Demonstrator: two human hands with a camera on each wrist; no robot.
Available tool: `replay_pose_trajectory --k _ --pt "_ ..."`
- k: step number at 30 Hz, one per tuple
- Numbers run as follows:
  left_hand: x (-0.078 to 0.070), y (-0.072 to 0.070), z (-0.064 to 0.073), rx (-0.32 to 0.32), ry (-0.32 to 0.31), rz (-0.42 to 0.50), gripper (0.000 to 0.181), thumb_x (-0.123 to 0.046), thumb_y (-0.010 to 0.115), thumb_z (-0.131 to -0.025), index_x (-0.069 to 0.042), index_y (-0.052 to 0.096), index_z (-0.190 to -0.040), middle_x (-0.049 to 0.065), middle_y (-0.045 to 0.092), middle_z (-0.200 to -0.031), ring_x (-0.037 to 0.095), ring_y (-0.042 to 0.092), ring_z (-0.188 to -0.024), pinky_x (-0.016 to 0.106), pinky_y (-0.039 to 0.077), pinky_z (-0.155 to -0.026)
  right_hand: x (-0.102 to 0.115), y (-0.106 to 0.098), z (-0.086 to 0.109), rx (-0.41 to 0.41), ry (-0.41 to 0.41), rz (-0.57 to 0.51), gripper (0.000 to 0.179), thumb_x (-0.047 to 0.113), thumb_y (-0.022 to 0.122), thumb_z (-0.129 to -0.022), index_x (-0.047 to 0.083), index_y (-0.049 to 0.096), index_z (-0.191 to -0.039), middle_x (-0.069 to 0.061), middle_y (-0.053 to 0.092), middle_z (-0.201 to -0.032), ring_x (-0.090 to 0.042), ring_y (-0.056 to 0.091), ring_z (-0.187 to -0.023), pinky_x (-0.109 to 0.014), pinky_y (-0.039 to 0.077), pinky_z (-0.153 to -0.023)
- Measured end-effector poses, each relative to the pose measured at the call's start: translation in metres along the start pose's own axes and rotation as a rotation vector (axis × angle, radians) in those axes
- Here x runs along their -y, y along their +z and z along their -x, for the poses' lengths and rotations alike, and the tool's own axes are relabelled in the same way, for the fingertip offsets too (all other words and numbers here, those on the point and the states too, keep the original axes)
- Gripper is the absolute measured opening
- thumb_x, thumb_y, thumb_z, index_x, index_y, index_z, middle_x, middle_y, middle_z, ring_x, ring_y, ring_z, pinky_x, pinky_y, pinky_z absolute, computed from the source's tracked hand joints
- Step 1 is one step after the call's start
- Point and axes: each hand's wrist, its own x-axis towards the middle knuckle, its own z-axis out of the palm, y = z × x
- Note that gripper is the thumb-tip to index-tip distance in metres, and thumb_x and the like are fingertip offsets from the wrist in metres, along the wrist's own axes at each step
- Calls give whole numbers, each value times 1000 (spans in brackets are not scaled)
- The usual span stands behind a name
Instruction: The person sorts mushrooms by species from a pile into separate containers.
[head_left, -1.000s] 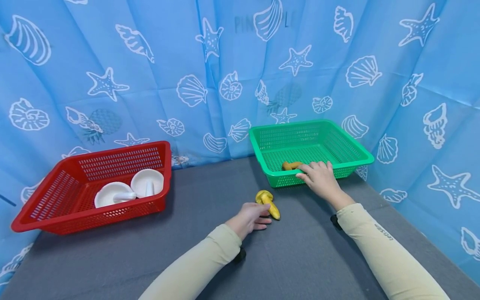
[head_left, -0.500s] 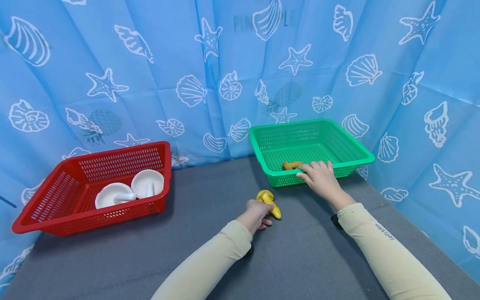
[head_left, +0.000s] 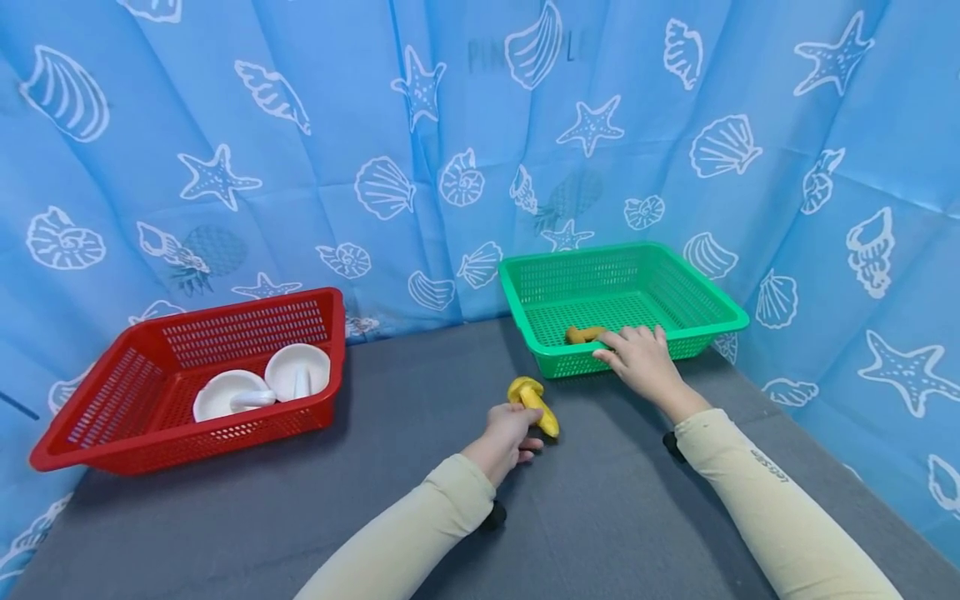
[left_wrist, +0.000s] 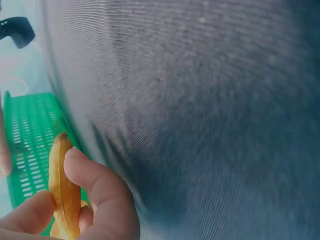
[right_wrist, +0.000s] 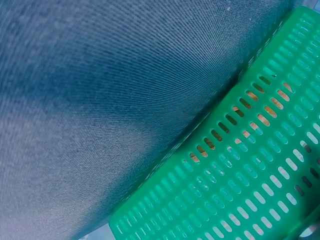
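In the head view, my left hand [head_left: 506, 437] pinches a yellow mushroom [head_left: 537, 411] by its stem, the cap pointing away, close over the grey cloth. The left wrist view shows the stem [left_wrist: 64, 185] between thumb and fingers, with the cap mostly hidden. My right hand [head_left: 641, 362] holds the near rim of a green basket [head_left: 720, 325], thumb outside and fingers over the edge. The right wrist view shows the slotted basket wall [right_wrist: 220, 170] but not the hand. Inside that basket, by the right fingertips, lies a brown mushroom [head_left: 583, 334].
A red basket [head_left: 183, 433] stands at the left with two white mushrooms [head_left: 225, 393] in it. Grey cloth [head_left: 300, 508] covers the table. A blue curtain [head_left: 480, 125] with shell prints hangs behind and to the right.
My left hand has closed its fingers and thumb on the yellow mushroom's stem and shifted it very slightly. My right hand has stayed at the green basket's rim.
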Motion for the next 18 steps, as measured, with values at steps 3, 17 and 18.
replay_pose_trajectory --k 3,17,18 --pt "-2 -6 5 34 22 28 46 -17 64 -94 -2 50 -136 10 66 -104 8 55 -48 20 45 -46 0 0 1 3 1 -3 34 24 63 -93 4 62 -121 -21 59 -99 -49 50 -104 -75 17 -100" --pt "-20 -35 10 135 25 142 51 -15 62 -96 1 44 -141 14 67 -112 14 68 -68 24 54 -56 2 -2 0 12 -5 -19 35 22 64 -94 2 62 -122 -22 59 -101 -48 50 -102 -75 18 -99" --pt "-22 -36 10 136 24 150 51 -15 62 -96 1 44 -141 14 66 -113 14 68 -68 25 56 -58 2 -2 0 12 -6 -18 35 21 64 -93 2 62 -122 -22 59 -101 -48 50 -102 -74 18 -99"
